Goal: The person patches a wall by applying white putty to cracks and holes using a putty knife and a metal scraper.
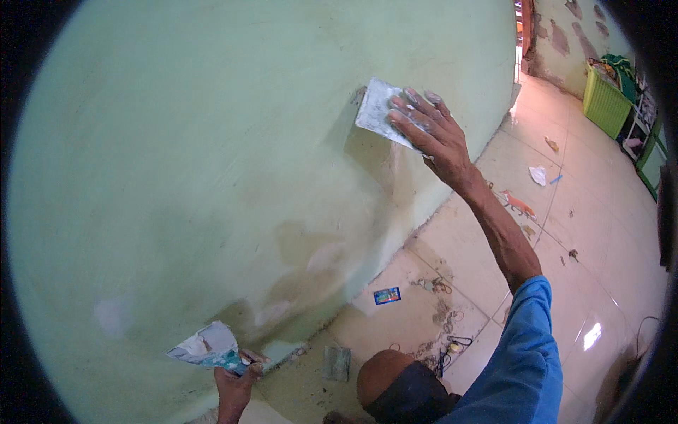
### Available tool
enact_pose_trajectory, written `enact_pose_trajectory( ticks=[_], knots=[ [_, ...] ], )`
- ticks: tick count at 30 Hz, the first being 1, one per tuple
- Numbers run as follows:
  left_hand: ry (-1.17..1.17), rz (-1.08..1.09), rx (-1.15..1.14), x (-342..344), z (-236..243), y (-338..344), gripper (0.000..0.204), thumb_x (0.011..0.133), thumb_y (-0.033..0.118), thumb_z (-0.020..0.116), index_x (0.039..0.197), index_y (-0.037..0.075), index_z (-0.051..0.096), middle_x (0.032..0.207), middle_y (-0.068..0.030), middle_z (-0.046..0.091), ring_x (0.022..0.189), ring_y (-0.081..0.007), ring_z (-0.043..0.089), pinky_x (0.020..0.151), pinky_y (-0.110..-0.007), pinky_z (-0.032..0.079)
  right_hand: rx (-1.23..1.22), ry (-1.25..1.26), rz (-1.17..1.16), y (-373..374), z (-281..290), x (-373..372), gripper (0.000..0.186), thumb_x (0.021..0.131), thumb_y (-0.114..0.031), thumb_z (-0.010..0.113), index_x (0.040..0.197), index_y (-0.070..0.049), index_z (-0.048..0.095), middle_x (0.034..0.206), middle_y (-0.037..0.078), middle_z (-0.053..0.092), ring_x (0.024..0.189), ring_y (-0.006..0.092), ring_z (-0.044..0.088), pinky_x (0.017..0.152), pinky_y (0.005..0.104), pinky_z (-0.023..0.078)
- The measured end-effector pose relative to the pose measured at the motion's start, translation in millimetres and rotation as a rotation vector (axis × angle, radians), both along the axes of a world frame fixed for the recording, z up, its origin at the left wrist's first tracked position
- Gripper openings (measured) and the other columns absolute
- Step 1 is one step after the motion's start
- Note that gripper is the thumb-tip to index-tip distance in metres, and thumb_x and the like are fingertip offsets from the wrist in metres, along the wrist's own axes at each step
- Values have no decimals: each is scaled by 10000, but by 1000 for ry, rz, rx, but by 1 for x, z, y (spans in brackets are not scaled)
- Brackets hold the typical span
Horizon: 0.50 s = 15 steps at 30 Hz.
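The green-painted wall (212, 127) fills the left and middle of the view. My right hand (431, 134), powdered white, reaches up and presses a flat, white-smeared rectangular plate (378, 106) toward the wall, fingers laid across its face. I cannot tell whether its far edge touches the paint. Low at the left, my left hand (234, 389) grips a putty knife (212, 346) with a wide blade and a teal handle. Whitish paste coats that blade. Darker damp-looking patches (304, 244) and pale filled spots mark the wall between the hands.
My bent knee (385, 374) is near the bottom. On the tiled floor (586, 233) lie a small blue packet (387, 295), a greyish square piece (336, 363), a white scrap (538, 175) and dark debris. A lime-green basket (606, 100) with cloth stands at the far right.
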State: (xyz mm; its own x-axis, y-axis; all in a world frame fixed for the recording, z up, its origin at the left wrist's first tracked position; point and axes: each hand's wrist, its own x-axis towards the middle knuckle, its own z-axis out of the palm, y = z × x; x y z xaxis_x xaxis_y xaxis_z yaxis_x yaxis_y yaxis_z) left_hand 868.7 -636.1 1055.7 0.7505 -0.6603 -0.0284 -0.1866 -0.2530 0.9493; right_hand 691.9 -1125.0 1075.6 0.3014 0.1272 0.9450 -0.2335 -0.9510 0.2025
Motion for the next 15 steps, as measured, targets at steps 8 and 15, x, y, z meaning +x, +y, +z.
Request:
enact_pose_trajectory(
  ticks=[8, 15],
  knots=[
    [-57, 172, 59, -5, -14, 0, 240, 764, 21, 667, 941, 47, 507, 835, -104, 607, 745, -215, 643, 546, -319, 547, -167, 149, -151, -54, -10, 32, 590, 849, -155, 569, 1409, -231, 400, 1450, -20, 418, 1366, 203, 339, 1117, 418, 301],
    [-82, 171, -64, -3, -27, 1, 267, 771, 102, 717, 925, 59, 502, 833, -99, 609, 741, -214, 642, 515, -321, 543, -44, 318, -232, -47, -43, 10, 679, 792, -135, 619, 1424, -213, 382, 1508, 10, 316, 1355, 264, 350, 1049, 463, 346]
  ],
)
